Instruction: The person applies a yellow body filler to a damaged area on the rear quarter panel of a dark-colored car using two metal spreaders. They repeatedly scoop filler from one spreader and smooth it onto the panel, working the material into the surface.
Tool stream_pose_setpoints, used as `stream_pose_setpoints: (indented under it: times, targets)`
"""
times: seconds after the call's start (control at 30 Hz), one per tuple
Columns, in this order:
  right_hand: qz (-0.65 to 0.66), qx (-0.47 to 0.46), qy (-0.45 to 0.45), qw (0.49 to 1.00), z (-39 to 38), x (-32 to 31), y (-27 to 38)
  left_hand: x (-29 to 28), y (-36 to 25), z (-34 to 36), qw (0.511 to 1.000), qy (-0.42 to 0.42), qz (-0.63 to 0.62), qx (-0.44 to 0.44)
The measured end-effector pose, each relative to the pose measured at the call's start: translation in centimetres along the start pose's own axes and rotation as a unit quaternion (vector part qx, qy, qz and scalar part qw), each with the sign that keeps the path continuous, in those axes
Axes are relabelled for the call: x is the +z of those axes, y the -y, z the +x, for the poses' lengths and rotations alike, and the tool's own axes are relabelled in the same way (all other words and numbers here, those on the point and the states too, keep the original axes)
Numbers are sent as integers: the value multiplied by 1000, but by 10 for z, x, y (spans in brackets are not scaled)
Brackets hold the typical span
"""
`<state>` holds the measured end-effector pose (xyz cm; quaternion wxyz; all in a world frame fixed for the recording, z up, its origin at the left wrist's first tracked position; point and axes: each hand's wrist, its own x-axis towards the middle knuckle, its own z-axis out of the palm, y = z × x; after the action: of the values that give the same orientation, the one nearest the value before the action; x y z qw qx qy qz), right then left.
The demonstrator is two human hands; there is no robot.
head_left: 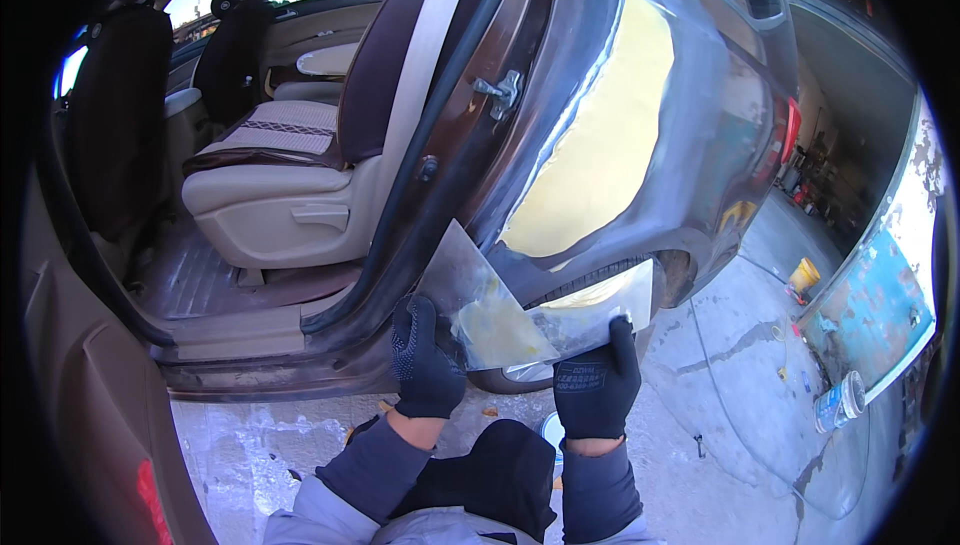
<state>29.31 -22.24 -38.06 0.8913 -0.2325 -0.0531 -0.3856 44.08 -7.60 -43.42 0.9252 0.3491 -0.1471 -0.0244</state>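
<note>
While left grip (pixel 430 360) holds a grey sheet (pixel 484 303), smeared yellowish, right grip (pixel 597 383) holding a yellow-coated plate (pixel 592 323)

A car body repair workshop, at its open-air front: daylight falls on stained concrete ground (pixel 735 400), where a brown car (pixel 745 160) stands with pale yellow filler (pixel 595 140) spread over its sanded rear panel. A white-and-blue pail (pixel 840 403) and a thin cord (pixel 706 365) are nearby. Behind opens a shadowy bay (pixel 845 95), seemingly cluttered, though too dim to be sure.
</note>
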Motion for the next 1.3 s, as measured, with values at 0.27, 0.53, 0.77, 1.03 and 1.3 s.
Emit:
stream_pose_setpoints:
  times: [0.27, 0.53, 0.77, 1.03, 1.3]
  targets:
    - [-653, -110, 249, 707, -8, 7, 15, 7, -29, 12, 944, 16, 254, 209]
    - [-710, -256, 63, 653, -15, 28, -14, 41, -42, 6, 858, -86, 393, 318]
    - [-568, -270, -33, 777, -8, 37, -46, 44, -34, -15, 872, 19, 361, 329]
    - [-206, -111, -97, 967, 112, 24, 47, 12, -10, 19, 913, 38, 341, 222]
    - [-689, -534, 149, 467, 208, 153, 116, 4, 33, 53, 1000, -5, -3, 21]
